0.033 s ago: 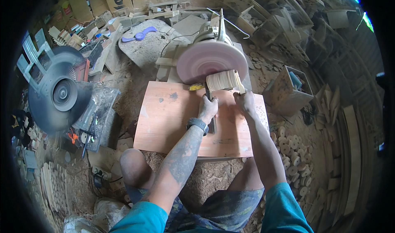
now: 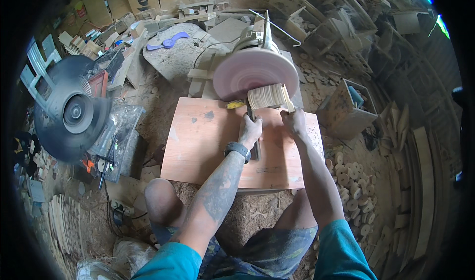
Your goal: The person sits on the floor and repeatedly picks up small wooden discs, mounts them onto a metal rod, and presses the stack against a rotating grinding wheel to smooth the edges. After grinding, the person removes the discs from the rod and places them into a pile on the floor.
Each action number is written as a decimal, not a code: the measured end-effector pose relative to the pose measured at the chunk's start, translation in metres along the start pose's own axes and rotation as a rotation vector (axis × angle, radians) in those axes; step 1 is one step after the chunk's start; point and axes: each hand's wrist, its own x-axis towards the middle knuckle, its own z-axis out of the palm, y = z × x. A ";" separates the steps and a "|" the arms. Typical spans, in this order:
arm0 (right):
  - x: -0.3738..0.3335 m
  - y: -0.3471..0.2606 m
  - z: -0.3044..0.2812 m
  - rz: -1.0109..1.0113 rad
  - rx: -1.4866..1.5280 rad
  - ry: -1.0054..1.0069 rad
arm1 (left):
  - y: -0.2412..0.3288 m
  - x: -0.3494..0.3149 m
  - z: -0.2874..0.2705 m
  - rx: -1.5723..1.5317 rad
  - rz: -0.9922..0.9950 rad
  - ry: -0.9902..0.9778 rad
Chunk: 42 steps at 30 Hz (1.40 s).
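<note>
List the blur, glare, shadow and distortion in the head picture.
Head view: large black round fan at left blurred; head view: bluish-white glare near the upper right rim; head view: shadow across the middle of the flat pinkish-brown wooden board; head view: long tan wooden plank at right looks bowed by distortion.

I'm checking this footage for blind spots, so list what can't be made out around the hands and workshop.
In the head view:
Contact between wood stack and round disc: hidden by the stack.
Left hand on dark bar: fingertips hidden behind the hand.
Right hand at pale strip: fingertips likewise hidden.
Fan: blade outlines blurred.
Plastic bag: cut off by the lower edge.
</note>
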 end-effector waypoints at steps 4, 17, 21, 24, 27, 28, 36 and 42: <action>-0.001 -0.001 0.000 0.016 0.046 0.005 | 0.001 -0.001 -0.003 -0.064 -0.026 -0.044; -0.014 -0.004 -0.013 0.121 0.015 -0.009 | -0.003 0.002 -0.002 -0.004 0.005 -0.086; -0.016 0.003 -0.019 0.155 -0.014 0.009 | -0.005 0.003 0.009 0.022 -0.015 -0.117; -0.016 0.005 -0.020 0.136 -0.017 0.024 | -0.007 0.003 0.014 -0.015 -0.025 -0.089; -0.015 0.006 -0.020 0.198 -0.001 -0.023 | -0.006 0.001 0.014 -0.023 -0.018 -0.095; -0.015 0.007 -0.020 0.183 0.002 -0.014 | -0.005 0.000 0.015 -0.008 -0.030 -0.092; -0.012 0.017 -0.027 0.189 -0.025 -0.014 | -0.003 -0.002 0.032 -0.050 -0.056 -0.053; -0.013 0.012 -0.037 0.143 0.049 -0.016 | -0.008 0.000 0.039 -0.037 -0.036 -0.053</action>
